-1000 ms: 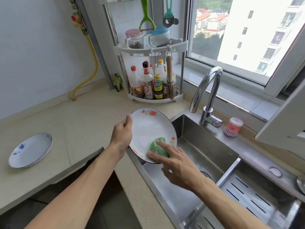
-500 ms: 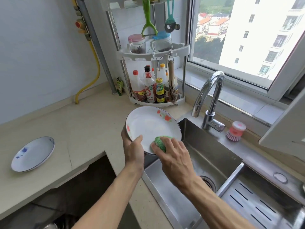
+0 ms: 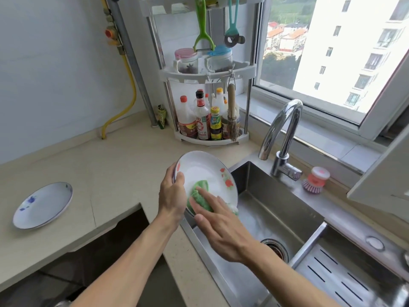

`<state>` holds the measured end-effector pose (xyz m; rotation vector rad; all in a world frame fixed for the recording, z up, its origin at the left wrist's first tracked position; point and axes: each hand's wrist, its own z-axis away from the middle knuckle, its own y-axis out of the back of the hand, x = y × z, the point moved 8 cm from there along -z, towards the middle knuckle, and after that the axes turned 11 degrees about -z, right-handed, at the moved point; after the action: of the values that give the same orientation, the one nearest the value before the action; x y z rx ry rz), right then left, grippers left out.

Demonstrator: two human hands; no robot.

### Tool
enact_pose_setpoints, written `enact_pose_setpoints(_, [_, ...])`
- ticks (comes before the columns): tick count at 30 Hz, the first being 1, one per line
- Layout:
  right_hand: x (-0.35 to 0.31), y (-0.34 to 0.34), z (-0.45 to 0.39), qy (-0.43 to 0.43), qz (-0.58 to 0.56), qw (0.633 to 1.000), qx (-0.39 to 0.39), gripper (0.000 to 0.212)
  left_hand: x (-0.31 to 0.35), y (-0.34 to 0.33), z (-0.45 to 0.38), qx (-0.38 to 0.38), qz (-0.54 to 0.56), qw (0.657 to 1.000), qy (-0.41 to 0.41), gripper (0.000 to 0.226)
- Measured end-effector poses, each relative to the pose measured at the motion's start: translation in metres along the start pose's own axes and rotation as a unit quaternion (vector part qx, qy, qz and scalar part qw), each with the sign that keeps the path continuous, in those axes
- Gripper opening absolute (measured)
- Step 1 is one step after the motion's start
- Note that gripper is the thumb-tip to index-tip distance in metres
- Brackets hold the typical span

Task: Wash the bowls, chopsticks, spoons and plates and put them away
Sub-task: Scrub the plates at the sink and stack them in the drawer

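A white plate [image 3: 203,169] with red flower marks is tilted over the left edge of the steel sink [image 3: 278,209]. My left hand [image 3: 171,196] grips its left rim, thumb on the inside face. My right hand [image 3: 223,224] presses a green scouring cloth [image 3: 200,193] flat against the plate's lower inside with straight fingers. A second white plate [image 3: 43,204] with a blue mark lies on the counter at the far left.
A curved chrome tap [image 3: 281,138] stands behind the sink, a pink dish brush [image 3: 316,179] to its right. A corner rack [image 3: 210,120] holds sauce bottles and jars. A slotted drain tray [image 3: 340,278] fills the sink's right part. An open window sash [image 3: 380,182] juts in at right.
My left hand moved from the plate's lower rim to its left rim. The right hand and cloth slid toward the plate's lower left, fingers now flatter. The view shifted slightly.
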<state>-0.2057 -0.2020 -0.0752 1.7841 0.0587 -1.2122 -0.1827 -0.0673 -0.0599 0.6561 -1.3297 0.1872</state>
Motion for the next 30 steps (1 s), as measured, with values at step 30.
enact_pose_setpoints(30, [0.072, 0.051, 0.010, -0.039, 0.206, 0.976, -0.062, 0.084, -0.004, -0.017, -0.001, -0.098, 0.019, 0.994, 0.039, 0.028])
